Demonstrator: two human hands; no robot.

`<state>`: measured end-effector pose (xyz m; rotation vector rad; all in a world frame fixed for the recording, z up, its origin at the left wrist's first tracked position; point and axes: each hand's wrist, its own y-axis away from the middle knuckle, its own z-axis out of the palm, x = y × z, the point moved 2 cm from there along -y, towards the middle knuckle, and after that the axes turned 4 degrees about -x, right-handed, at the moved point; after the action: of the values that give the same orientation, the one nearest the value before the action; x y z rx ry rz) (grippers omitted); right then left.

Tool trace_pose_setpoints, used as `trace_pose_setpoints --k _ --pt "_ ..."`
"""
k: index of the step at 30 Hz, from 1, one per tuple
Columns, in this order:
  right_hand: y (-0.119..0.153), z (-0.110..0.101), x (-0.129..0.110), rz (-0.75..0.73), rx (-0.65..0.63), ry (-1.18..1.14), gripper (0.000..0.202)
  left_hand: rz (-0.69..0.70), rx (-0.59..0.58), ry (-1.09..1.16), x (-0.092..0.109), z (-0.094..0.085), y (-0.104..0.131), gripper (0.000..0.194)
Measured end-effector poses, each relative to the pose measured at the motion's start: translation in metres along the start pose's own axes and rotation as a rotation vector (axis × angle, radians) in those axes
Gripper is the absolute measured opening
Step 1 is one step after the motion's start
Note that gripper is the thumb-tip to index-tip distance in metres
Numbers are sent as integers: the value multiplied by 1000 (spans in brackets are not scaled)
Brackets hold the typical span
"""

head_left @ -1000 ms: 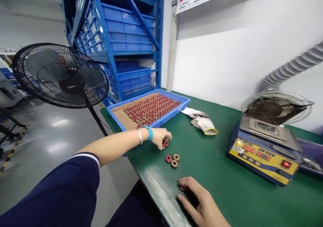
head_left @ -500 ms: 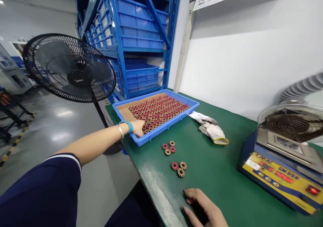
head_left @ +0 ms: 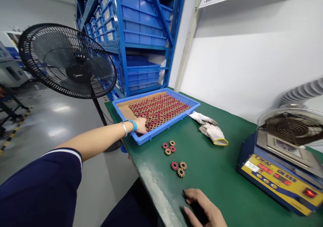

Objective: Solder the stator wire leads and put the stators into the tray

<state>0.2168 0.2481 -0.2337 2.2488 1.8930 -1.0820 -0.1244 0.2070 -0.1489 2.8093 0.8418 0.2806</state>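
Observation:
My left hand (head_left: 141, 125) reaches over the near left corner of a blue plastic tray (head_left: 157, 133), at the edge of the packed rows of small stator-like ring cores (head_left: 161, 111). Its fingers point down and are hidden, so a grip on a core cannot be made out. On the green table, my right hand (head_left: 205, 208) lies at the bottom with thumb and fingers apart and nothing between them. Beyond it are two loose groups of the same toothed rings, red and tan: a nearer trio (head_left: 179, 168) and a farther cluster (head_left: 169, 147).
White gloves with a yellow cuff (head_left: 212, 129) lie right of the tray. A blue and yellow machine with a digital display (head_left: 280, 173) stands at right. A black fan (head_left: 78, 74) stands left of the table, and a blue rack of bins (head_left: 143, 22) rises behind.
My left hand has shifted slightly to the right along the near edge of the cores. My right hand and the loose rings keep their places.

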Motion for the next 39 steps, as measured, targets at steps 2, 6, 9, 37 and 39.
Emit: trace_pose_setpoints --k 2,6,9,37,39 --pt "1 0 -1 1 6 0 15 -8 -14 -6 1 1 0 57" --pt "3 0 -2 -21 33 7 13 11 -8 -38 4 6 -4 43" --pt "4 -1 -4 -11 19 6 10 38 -31 -50 4 10 -5 31" --pt "7 -2 -1 71 -43 -47 12 596 -75 153 66 28 75 32" --pt "6 -2 -2 67 -38 -37 12 602 -120 -39 85 49 80 39"
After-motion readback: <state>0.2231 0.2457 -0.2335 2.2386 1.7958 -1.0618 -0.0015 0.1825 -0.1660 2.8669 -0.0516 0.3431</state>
